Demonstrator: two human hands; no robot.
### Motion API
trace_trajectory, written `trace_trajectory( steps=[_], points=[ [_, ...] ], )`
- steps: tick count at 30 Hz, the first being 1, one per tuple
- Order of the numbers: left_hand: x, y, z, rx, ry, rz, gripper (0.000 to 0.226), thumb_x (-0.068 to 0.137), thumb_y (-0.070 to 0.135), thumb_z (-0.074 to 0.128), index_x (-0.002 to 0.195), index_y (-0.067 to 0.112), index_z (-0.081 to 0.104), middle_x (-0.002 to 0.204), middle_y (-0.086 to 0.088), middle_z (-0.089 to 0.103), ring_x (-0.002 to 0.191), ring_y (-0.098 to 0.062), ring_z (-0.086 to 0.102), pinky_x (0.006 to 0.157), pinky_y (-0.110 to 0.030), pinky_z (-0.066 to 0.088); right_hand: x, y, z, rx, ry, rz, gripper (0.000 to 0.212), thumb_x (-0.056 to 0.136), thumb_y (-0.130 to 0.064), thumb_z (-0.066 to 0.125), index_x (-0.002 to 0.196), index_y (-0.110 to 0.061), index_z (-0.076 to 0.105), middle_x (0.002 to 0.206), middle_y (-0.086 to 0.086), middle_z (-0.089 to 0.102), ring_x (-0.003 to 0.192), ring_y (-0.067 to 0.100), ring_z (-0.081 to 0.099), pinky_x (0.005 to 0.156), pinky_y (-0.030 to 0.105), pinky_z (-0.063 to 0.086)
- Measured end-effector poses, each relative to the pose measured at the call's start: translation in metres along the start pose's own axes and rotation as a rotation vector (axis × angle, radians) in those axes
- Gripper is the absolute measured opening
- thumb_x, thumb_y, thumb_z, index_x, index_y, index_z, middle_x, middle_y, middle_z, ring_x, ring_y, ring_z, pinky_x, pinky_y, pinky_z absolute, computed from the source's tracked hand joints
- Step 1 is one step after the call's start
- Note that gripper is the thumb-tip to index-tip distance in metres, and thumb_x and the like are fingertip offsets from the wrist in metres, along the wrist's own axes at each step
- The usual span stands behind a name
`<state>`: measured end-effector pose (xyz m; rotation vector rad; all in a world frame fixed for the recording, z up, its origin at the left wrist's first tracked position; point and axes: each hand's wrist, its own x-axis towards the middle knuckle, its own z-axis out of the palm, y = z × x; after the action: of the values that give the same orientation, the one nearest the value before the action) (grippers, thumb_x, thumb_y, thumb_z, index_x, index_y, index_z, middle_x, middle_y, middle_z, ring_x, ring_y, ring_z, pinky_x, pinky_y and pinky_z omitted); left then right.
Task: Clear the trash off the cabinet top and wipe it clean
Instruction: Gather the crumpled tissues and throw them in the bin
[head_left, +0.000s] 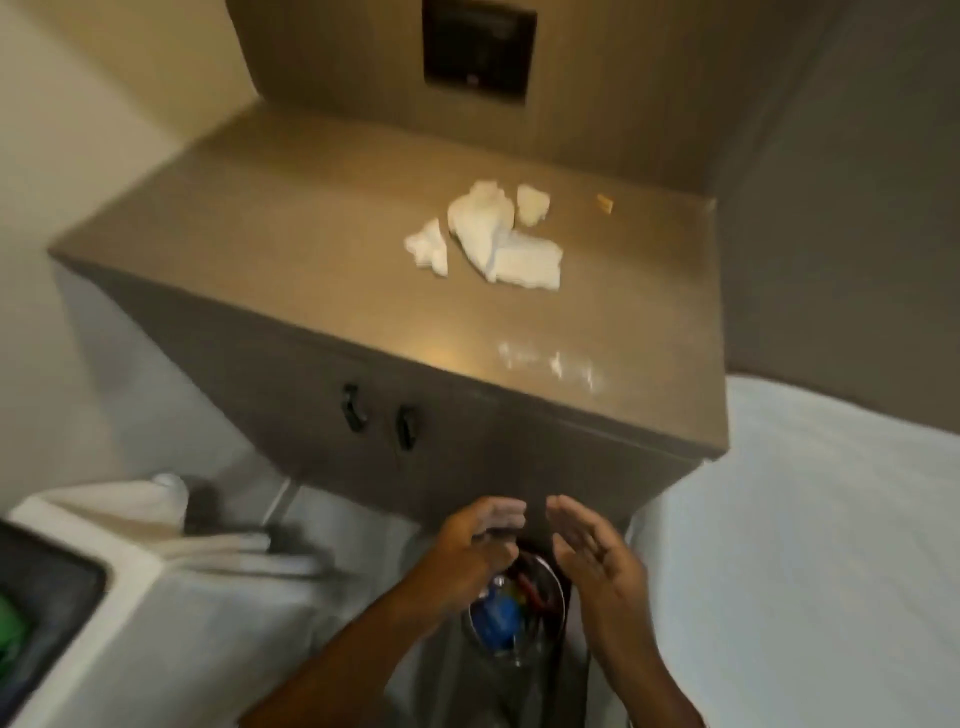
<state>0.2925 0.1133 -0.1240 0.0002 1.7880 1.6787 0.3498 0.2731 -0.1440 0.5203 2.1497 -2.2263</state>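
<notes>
Trash on the cabinet top (322, 249): a cluster of crumpled white tissue pieces (493, 234) near the centre-rear, plus a small tan scrap (604, 202) just right of them, apart. A whitish smear (550, 364) sits near the front edge, right of centre.

Handling, est.: tissue is very light, soft, no stiffness; it compresses to nothing and will not slip or break, though damp bits may tear. Take hold by pinching from above at the bulkiest fold of the middle wad, or gather all pieces w/ a sweeping palm. The tan scrap is tiny; fingertip pinch or sweep to the edge. The smear needs a cloth, not a grip.

Hands: left hand (478, 540) and right hand (597, 561) are both below the cabinet front, over a round bin (540, 618) w/ mixed contents. Right fingers are spread and released, palm inward, holding nothing. Left fingers are loosely curled; probably empty, but motion blur prevents certainty.

Hidden/unclear: bin contents are partly blocked by the hands; the frame is blurred overall, so the smear's nature (powder vs. liquid) is unreadable. No wiping cloth identifiable for certain.
</notes>
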Motion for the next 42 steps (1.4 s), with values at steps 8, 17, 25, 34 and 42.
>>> trace_trajectory(
  steps=[8, 17, 25, 34, 42],
  points=[
    [0.069, 0.204, -0.072, 0.301, 0.477, 0.528, 0.040, 0.075, 0.004, 0.062, 0.110, 0.023, 0.065, 0.110, -0.001, 0.068, 0.103, -0.019, 0.062, 0.093, -0.034, 0.053, 0.120, -0.168, 0.030, -0.269, 0.130, -0.425, 0.032, 0.086, -0.010, 0.066, 0.116, -0.024, 0.065, 0.111, -0.008, 0.071, 0.103, 0.007, 0.066, 0.086, 0.023, 0.057],
    [0.197, 0.247, -0.144, 1.213, 0.331, 0.297, 0.067, 0.067, 0.038, 0.076, 0.129, 0.028, 0.054, 0.126, -0.008, 0.054, 0.113, -0.030, 0.050, 0.091, -0.040, 0.051, 0.322, -0.223, 0.076, -1.125, -0.065, -0.247, 0.065, 0.070, -0.008, 0.077, 0.129, -0.010, 0.050, 0.131, 0.013, 0.056, 0.123, 0.031, 0.051, 0.096, 0.036, 0.047],
    [0.207, 0.238, -0.125, 0.705, 0.500, 0.444, 0.019, 0.079, 0.000, 0.064, 0.096, 0.004, 0.073, 0.097, -0.014, 0.073, 0.084, -0.024, 0.065, 0.059, -0.019, 0.043, 0.316, -0.204, 0.088, -0.939, 0.236, -0.352, 0.014, 0.084, -0.001, 0.061, 0.085, -0.009, 0.072, 0.089, 0.011, 0.072, 0.082, 0.023, 0.064, 0.075, 0.038, 0.055],
    [0.078, 0.196, -0.042, 0.217, 0.474, 0.763, 0.021, 0.076, 0.009, 0.076, 0.098, 0.010, 0.077, 0.092, 0.004, 0.075, 0.081, -0.004, 0.070, 0.071, -0.013, 0.057, 0.128, -0.194, 0.063, -0.220, 0.361, -0.642, 0.015, 0.082, -0.017, 0.071, 0.094, -0.027, 0.070, 0.094, -0.012, 0.072, 0.088, 0.004, 0.069, 0.069, 0.011, 0.056],
    [0.024, 0.051, 0.028, 0.065, 0.409, 0.516, 0.022, 0.069, -0.009, 0.073, 0.072, 0.013, 0.078, 0.071, 0.006, 0.075, 0.069, -0.003, 0.069, 0.063, -0.014, 0.053, 0.027, -0.070, 0.010, -0.221, 0.282, -0.414, 0.035, 0.076, 0.001, 0.073, 0.080, -0.033, 0.073, 0.086, -0.012, 0.074, 0.080, 0.007, 0.069, 0.066, 0.010, 0.054]
  ],
)
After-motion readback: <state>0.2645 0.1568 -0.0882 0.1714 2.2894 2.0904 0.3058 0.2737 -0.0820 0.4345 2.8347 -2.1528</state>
